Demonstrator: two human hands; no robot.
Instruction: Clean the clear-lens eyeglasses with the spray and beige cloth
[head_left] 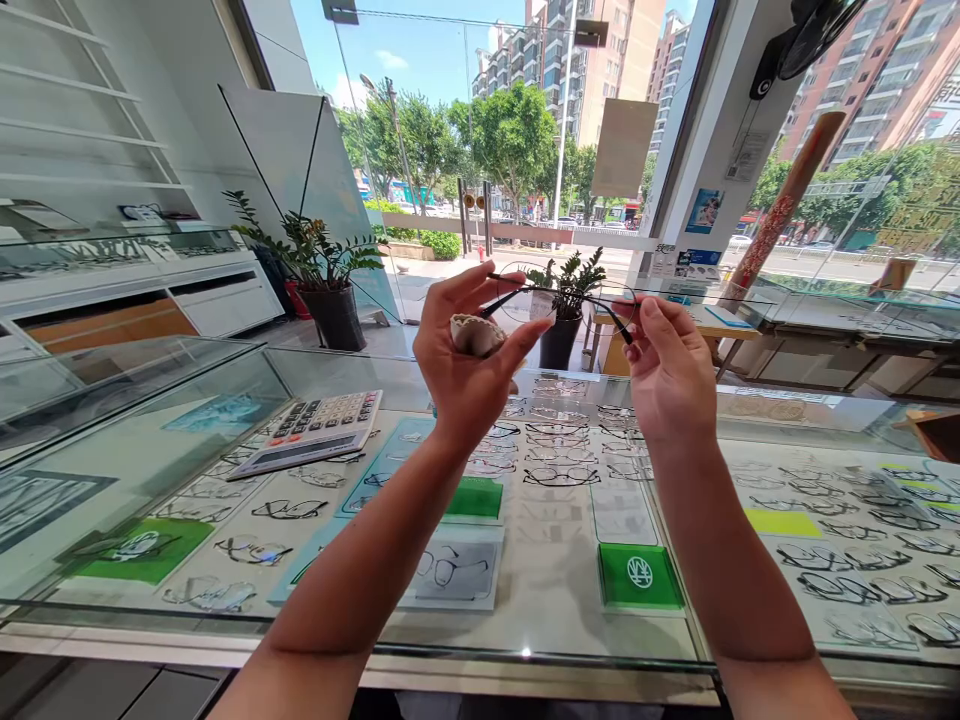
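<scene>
A long glass display counter (547, 600) spans the lower view, its top flat and see-through so that the rows of spectacle frames (559, 450) laid out beneath can be read from above; green placards (640, 577) sit among them as markers, and a calculator (311, 433) rests on the glass at the left, tilted up toward whoever stands behind the counter, well apart from both hands. Beyond the counter two potted plants (324, 270) stand by the shop window (street and trees behind it).

Both forearms rise from the bottom edge and converge above the counter, wrists bent so the palms face the person; the pair of glasses (559, 293) is held up at about window height, probably so that daylight passes through the lenses. The left hand (465, 360) pinches the near temple between thumb and fingertips, the other fingers curled round a crumpled cloth (476, 334) tucked in the palm, kept ready there rather than set down. The right hand (667, 370) closes thumb and forefinger on the opposite side of the thin frame, the other fingers folded loosely; exactly which part it grips is hard to make out against the bright background. The glasses hang level between the two hands, clear of the glass top.
</scene>
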